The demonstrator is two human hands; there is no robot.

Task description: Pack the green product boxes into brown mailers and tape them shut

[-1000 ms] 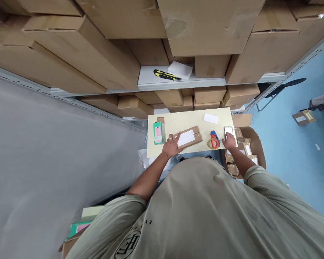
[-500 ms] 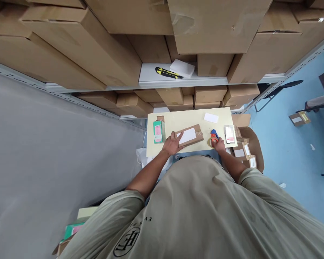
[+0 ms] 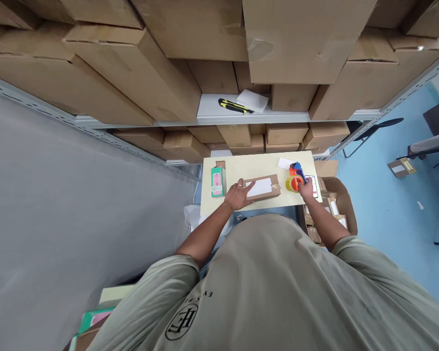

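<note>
On the cream table (image 3: 237, 165) lies a small brown cardboard box (image 3: 275, 189) with a white label on top. My left hand (image 3: 237, 196) grips its left end, one finger reaching over the label. My right hand (image 3: 307, 189) is closed on a tape dispenser (image 3: 297, 176), blue and orange with a yellowish roll, held right of the box. Partly behind that hand is a phone (image 3: 315, 187) with a lit screen. A white paper slip (image 3: 285, 163) lies beyond the dispenser, partly covered. A green and pink box (image 3: 218, 182) stands left of my left hand.
Shelves packed with cardboard boxes (image 3: 292, 44) rise behind the table. A yellow-black cutter (image 3: 236, 106) and a white stack (image 3: 253, 100) sit on one shelf. An open carton (image 3: 346, 200) of labelled parcels stands right of the table; a grey wall (image 3: 76, 209) runs along the left.
My right hand has lifted the tape dispenser and turned it, moving slightly right over the phone's edge. The cardboard box is turned a little straighter under my left hand.
</note>
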